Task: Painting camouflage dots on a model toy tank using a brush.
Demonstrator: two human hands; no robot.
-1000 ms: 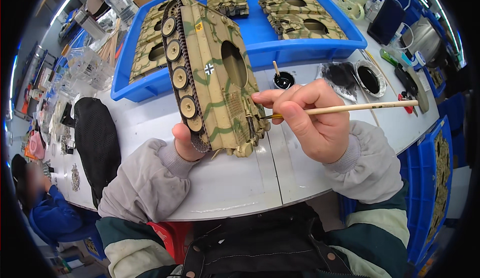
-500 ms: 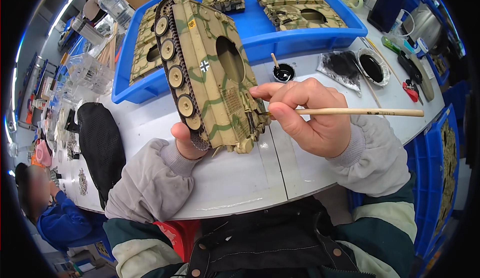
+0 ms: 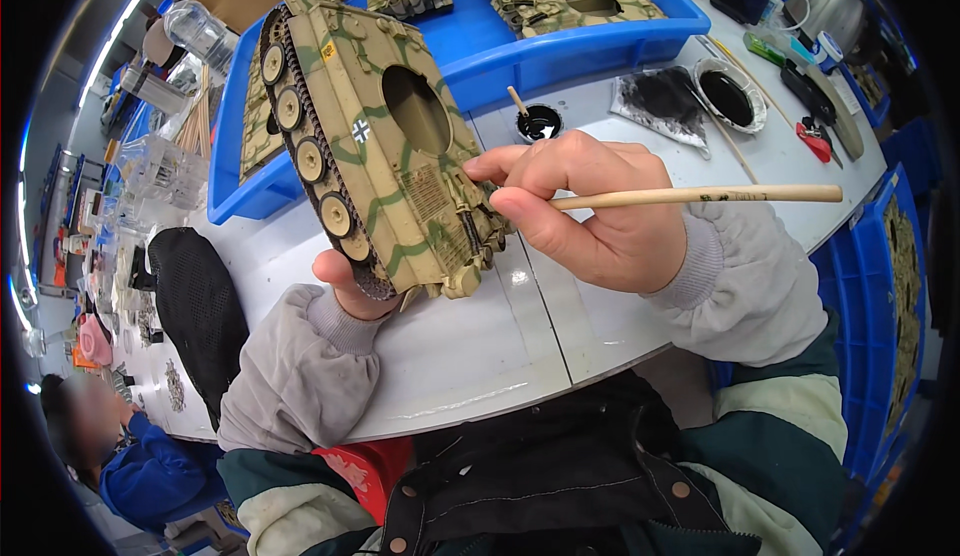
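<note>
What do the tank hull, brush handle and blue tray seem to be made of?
Tank hull: probably matte-painted plastic; detail looks moulded, but paint hides the base. Brush handle: likely smooth wood, by its pale tan colour. Blue tray: likely moulded plastic, slightly glossy, by its even colour and rounded rim.

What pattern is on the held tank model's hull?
The hull: tan with green camouflage bands, clearest in the head view.

At the centre, the fingers of the left hand [image 3: 354, 294] are hidden behind the model tank hull [image 3: 375, 191]; the tip of the brush [image 3: 710, 195] is covered by the right hand [image 3: 605, 211], so its contact with the hull cannot be made out. The blue tray [image 3: 585, 62] is cut off by the upper edge. At lower left, a person [image 3: 155, 471] is blurred at the head, and some heaped pieces [image 3: 175, 386] are too small to be identified.
</note>
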